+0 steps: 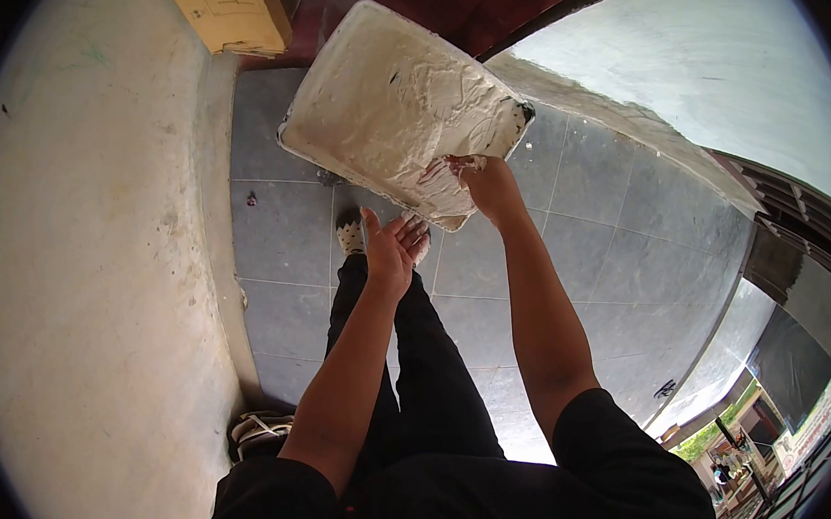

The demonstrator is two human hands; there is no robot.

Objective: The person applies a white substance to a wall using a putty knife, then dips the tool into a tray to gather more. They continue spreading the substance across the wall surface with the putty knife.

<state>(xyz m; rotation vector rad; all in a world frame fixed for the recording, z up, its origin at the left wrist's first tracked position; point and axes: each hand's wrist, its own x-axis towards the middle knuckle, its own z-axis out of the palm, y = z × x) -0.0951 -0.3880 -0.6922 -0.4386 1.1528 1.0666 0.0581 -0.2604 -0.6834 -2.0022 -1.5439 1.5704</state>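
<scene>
A shallow rectangular tray (331, 171) lies tilted across the view, coated inside with thick off-white paste (373, 97). My right hand (484, 184) is in the tray's near right part, its fingers curled into the paste and smeared with it. Reddish streaks show in the paste beside those fingertips. Just outside the tray's near edge, my left hand (394, 248) is held palm up with the fingers spread and some white smears on them. It holds nothing.
Grey floor tiles (281, 226) run between a stained wall (115, 283) on the left and a pale wall (713, 70) on the right. A cardboard box (232, 15) stands beyond the tray. My patterned footwear (350, 233) is below my left hand. A pale bundle (261, 430) lies by the left wall.
</scene>
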